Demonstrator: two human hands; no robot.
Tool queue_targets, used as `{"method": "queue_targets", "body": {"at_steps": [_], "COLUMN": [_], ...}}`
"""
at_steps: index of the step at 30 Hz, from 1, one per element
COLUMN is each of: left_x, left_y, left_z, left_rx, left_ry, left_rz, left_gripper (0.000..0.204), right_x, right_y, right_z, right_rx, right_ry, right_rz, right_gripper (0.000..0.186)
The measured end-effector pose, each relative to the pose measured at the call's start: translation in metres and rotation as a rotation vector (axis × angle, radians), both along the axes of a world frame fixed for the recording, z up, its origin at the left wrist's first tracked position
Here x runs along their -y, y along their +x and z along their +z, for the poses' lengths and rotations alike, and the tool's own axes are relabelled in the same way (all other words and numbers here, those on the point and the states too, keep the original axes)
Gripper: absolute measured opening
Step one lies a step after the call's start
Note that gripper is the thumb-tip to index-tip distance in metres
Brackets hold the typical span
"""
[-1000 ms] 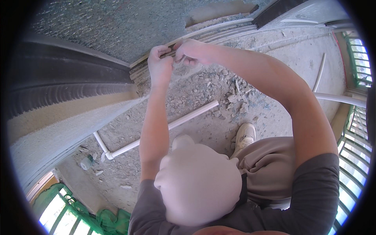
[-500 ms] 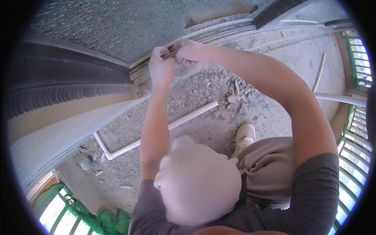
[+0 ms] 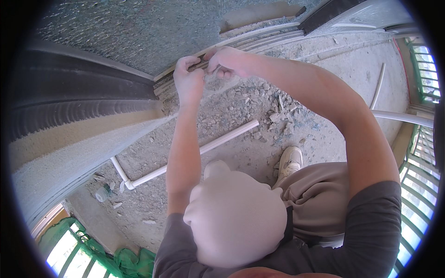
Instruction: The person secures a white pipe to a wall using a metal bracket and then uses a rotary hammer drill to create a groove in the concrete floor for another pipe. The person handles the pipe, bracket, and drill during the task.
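Both hands are raised to a narrow, dusty track (image 3: pixel 262 37) along the bottom edge of a speckled, shattered-looking glass panel (image 3: pixel 139 37). My left hand (image 3: pixel 188 81) has its fingers curled at the track's edge. Just to its right, my right hand (image 3: pixel 225 62) is bent inward with fingers bunched against the same track. Whatever the fingertips grip is too small or hidden to make out. A dark metal frame (image 3: pixel 79 76) runs to the left of my hands.
Rubble (image 3: pixel 266 106) covers the concrete floor below. A white pipe with an elbow (image 3: pixel 227 136) lies across it; more pipes (image 3: pixel 401 116) are at right. My shoe (image 3: pixel 289 162) and a pale rounded shape (image 3: pixel 234 213) are below. Barred windows (image 3: pixel 424 69) and green netting (image 3: pixel 130 259) flank the space.
My left hand has shifted very slightly, its fingers still at the track. My right hand and the surroundings look nearly the same.
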State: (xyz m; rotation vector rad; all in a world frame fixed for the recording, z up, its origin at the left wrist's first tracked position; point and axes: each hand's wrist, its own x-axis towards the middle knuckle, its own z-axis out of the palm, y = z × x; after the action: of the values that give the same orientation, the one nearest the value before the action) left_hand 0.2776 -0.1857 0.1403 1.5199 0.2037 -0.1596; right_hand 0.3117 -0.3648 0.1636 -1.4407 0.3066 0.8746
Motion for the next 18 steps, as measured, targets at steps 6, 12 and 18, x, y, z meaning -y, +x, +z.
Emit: {"method": "queue_targets", "body": {"at_steps": [6,12,18], "left_x": [-0.014,-0.008,0.0], "left_y": [-0.004,0.001,-0.003], "left_z": [-0.004,-0.021,-0.014], "left_rx": [0.019,0.217,0.2], "left_ry": [0.018,0.34,0.497], "left_rz": [0.039,-0.025,-0.086], "left_gripper": [0.037,0.04,0.044], "right_x": [0.009,0.004,-0.002], "right_y": [-0.003,-0.006,-0.004], "right_z": [0.015,0.024,0.021], "right_rx": [0.109,0.191,0.163], "right_ry": [-0.171,-0.216,-0.257], "right_rz": [0.1,0.101,0.175], "right_gripper": [0.057,0.072,0.086]}}
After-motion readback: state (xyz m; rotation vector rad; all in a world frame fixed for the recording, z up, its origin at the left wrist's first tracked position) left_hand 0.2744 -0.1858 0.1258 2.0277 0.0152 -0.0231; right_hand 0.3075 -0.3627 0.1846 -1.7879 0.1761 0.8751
